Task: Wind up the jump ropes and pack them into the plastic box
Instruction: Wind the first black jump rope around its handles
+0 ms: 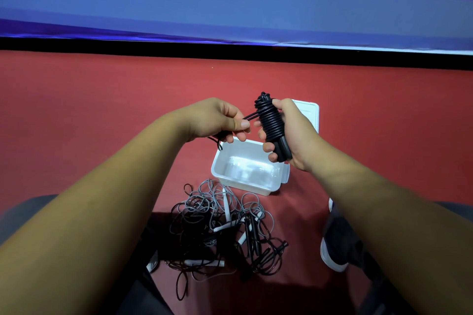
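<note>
My right hand [289, 135] grips a black jump rope [270, 120] wound in tight coils around its handles, held upright above the box. My left hand [217, 120] pinches the loose end of that rope just left of the coils. Below both hands an open white plastic box [240, 184] sits on the red floor with nothing inside it. Nearer to me lies a tangled pile of black and grey jump ropes [222, 225] with white and black handles.
The box's white lid [311, 112] lies beyond the box, partly behind my right hand. My knees and a dark shoe with a white sole [335, 245] flank the pile. A black strip and a blue banner [230, 7] close off the red floor at the back.
</note>
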Available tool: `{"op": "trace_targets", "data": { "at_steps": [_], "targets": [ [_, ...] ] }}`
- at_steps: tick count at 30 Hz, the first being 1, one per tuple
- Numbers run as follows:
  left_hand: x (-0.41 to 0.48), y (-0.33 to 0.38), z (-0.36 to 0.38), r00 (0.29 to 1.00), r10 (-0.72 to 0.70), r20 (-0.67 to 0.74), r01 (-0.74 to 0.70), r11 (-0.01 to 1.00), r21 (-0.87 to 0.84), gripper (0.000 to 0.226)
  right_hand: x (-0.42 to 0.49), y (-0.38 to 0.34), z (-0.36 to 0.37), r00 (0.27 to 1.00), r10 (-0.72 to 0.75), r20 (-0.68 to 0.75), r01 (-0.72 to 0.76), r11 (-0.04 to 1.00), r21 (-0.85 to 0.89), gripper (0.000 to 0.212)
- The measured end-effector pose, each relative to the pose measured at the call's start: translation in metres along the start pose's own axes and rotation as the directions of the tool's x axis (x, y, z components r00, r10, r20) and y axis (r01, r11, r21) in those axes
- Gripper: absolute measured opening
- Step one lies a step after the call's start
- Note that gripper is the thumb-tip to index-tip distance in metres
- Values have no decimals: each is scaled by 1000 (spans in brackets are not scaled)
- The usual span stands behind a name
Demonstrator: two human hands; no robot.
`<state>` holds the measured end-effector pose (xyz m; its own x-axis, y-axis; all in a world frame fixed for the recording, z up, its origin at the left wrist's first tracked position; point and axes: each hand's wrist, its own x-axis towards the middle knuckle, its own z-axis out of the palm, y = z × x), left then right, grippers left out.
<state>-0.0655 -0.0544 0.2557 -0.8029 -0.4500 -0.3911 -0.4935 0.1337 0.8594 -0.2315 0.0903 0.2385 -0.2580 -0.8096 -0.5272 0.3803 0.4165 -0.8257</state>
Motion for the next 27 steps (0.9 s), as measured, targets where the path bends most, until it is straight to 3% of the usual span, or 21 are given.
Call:
{"op": "trace_targets", "data": {
  "at_steps": [7, 10, 14, 19, 27],
  "targets": [
    [0, -3, -4, 999, 24, 29, -28, 987, 155, 15, -4, -4, 1, 995, -9, 101, 18, 996, -83, 75],
    [0, -5, -3, 999, 15, 37, -20, 989, 148, 16, -9, -5, 0, 974, 42, 224, -15, 993, -120, 71],
    [-1, -11, -2, 999, 43, 24, -47, 984, 172, 17, -15, -4, -3, 902, 153, 403, -68, 974, -218, 76],
    [0, -6, 0, 997, 67, 28, -71, 973, 219, 25, -21, 1, -1, 792, 310, 526, -151, 934, -322, 72],
    [0, 11, 7, 985, 175, 4, -172, 965, 196, 21, -19, 12, -3, 596, 399, 697, -214, 916, -340, 58]
  ]
}}
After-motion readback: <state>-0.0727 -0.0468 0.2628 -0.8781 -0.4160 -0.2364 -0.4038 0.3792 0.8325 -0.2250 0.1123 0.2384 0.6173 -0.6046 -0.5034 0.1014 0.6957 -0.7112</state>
